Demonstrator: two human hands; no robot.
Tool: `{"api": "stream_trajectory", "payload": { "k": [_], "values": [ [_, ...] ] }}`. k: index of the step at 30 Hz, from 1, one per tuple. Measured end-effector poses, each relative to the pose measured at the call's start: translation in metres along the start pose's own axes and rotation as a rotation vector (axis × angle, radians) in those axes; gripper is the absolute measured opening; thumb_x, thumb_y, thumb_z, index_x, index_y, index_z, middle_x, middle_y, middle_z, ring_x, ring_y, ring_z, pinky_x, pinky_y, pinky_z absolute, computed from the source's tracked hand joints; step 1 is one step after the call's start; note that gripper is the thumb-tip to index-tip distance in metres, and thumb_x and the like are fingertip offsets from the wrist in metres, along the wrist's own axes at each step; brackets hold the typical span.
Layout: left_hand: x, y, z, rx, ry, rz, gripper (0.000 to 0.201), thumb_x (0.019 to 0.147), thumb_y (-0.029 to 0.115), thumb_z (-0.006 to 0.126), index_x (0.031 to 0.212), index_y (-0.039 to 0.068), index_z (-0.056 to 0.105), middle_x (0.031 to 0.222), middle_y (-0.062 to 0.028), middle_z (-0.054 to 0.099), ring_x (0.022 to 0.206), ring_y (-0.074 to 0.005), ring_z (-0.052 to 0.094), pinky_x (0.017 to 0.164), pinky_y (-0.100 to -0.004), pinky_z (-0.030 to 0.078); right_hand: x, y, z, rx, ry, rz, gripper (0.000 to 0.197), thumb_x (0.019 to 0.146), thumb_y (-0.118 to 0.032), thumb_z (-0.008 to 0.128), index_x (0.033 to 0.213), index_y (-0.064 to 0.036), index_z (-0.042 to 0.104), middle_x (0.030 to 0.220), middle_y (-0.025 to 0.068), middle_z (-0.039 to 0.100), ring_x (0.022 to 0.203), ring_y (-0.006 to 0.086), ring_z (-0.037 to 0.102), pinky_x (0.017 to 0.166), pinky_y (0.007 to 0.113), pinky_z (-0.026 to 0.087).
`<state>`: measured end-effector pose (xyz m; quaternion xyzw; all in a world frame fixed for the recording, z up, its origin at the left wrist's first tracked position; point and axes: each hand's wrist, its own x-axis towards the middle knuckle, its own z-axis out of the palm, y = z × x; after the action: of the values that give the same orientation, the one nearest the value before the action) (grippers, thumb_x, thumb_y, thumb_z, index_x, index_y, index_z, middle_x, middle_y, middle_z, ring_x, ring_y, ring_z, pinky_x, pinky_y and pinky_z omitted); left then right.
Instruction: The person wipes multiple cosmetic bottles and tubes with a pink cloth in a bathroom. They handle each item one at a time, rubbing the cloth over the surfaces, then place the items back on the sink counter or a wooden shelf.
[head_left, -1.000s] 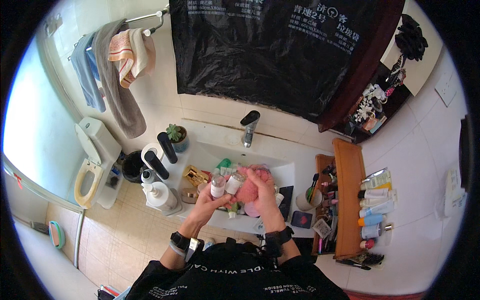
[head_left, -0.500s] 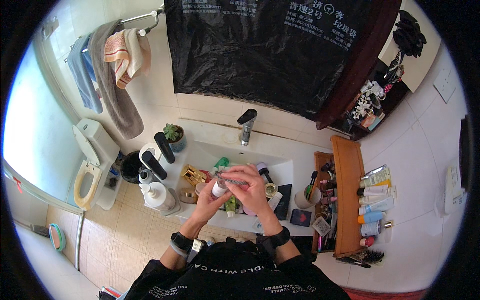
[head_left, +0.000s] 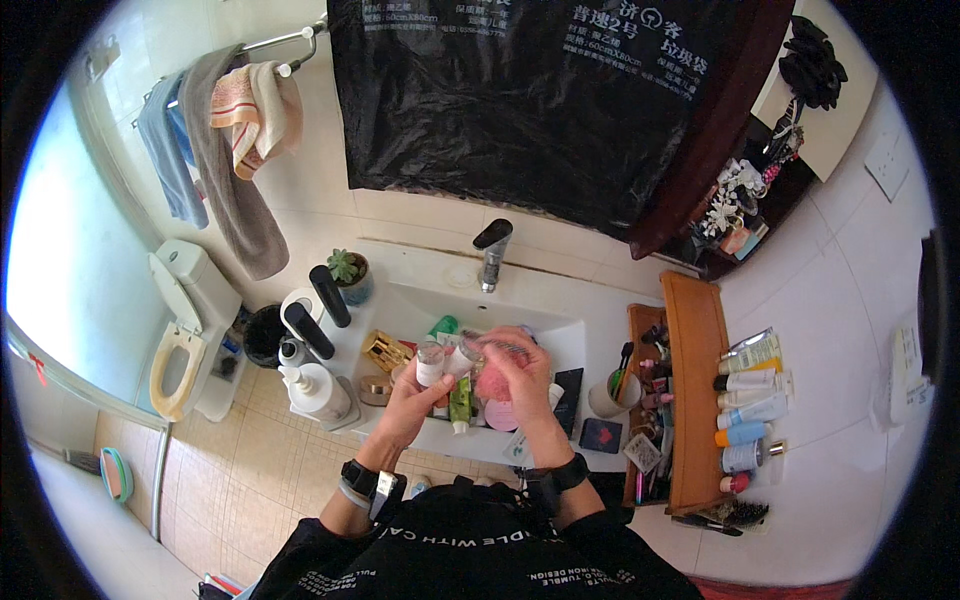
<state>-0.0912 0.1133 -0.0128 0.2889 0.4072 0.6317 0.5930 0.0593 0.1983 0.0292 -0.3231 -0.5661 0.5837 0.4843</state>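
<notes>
Left hand (head_left: pixel 405 408) grips two bottles (head_left: pixel 430 372); right hand (head_left: pixel 526 374) holds pink cloth (head_left: pixel 492 384) to their right. Risk: shared grip could drop one into cluttered sink (head_left: pixel 567 342).

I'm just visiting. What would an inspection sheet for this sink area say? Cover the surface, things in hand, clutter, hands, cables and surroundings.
Surface: white sink, faucet at the back.
Things in hand: two small bottles with white labels; a pink cloth.
Clutter: gold bottle and green tube in the sink; pump bottle and potted succulent on the left; pale cup on the right.
Left hand: closed around the bottles.
Right hand: on the cloth, close to the bottles.
Cables: nothing seen.
Surroundings: toilet and hanging towels left, black plastic sheet ahead, wooden organizer right.
</notes>
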Motion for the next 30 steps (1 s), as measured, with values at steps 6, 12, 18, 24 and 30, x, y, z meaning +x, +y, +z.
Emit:
{"api": "stream_trajectory", "payload": {
  "k": [6, 12, 18, 24, 30],
  "values": [
    [-0.002, 0.004, 0.008, 0.019, 0.021, -0.004, 0.037, 0.088, 0.015, 0.066, 0.122, 0.007, 0.053, 0.086, 0.0013, 0.061, 0.066, -0.0046, 0.053, 0.053, -0.0189, 0.039, -0.009, 0.005, -0.002, -0.175, -0.148, -0.201, 0.015, 0.079, -0.007, 0.071, 0.094, -0.0037, 0.070, 0.105, 0.0070, 0.061, 0.103, 0.0169, 0.058, 0.088, 0.029, 0.047],
    [-0.005, 0.001, 0.009, -0.080, 0.037, -0.024, 0.038, 0.088, 0.016, 0.067, 0.122, 0.008, 0.053, 0.088, -0.0001, 0.062, 0.068, -0.0061, 0.057, 0.051, -0.0189, 0.039, -0.009, 0.012, -0.004, -0.221, -0.084, -0.285, 0.024, 0.074, -0.006, 0.075, 0.098, -0.0057, 0.071, 0.106, 0.0064, 0.060, 0.102, 0.0185, 0.058, 0.086, 0.029, 0.049],
    [-0.004, -0.002, 0.009, -0.148, 0.023, -0.058, 0.039, 0.088, 0.017, 0.067, 0.123, 0.008, 0.052, 0.093, -0.0016, 0.063, 0.071, -0.0074, 0.059, 0.051, -0.0199, 0.038, -0.009, 0.016, -0.002, -0.264, -0.062, -0.283, 0.025, 0.072, -0.004, 0.077, 0.097, -0.0047, 0.071, 0.103, 0.0061, 0.061, 0.099, 0.0182, 0.059, 0.084, 0.030, 0.050],
    [-0.005, -0.005, 0.012, -0.227, 0.034, -0.077, 0.039, 0.089, 0.017, 0.066, 0.123, 0.008, 0.051, 0.094, -0.0019, 0.063, 0.073, -0.0083, 0.061, 0.052, -0.0201, 0.038, -0.007, 0.014, -0.003, -0.218, -0.124, -0.309, 0.028, 0.071, -0.006, 0.078, 0.097, -0.0043, 0.071, 0.104, 0.0069, 0.063, 0.098, 0.0175, 0.060, 0.085, 0.030, 0.049],
    [-0.004, -0.007, 0.007, -0.225, 0.007, -0.086, 0.040, 0.089, 0.018, 0.066, 0.124, 0.009, 0.050, 0.095, -0.0015, 0.064, 0.075, -0.0092, 0.062, 0.053, -0.0208, 0.040, -0.008, 0.014, -0.002, -0.282, -0.055, -0.241, 0.030, 0.070, -0.008, 0.079, 0.099, -0.0051, 0.072, 0.105, 0.0068, 0.063, 0.098, 0.0173, 0.060, 0.084, 0.029, 0.050]
  ]
}}
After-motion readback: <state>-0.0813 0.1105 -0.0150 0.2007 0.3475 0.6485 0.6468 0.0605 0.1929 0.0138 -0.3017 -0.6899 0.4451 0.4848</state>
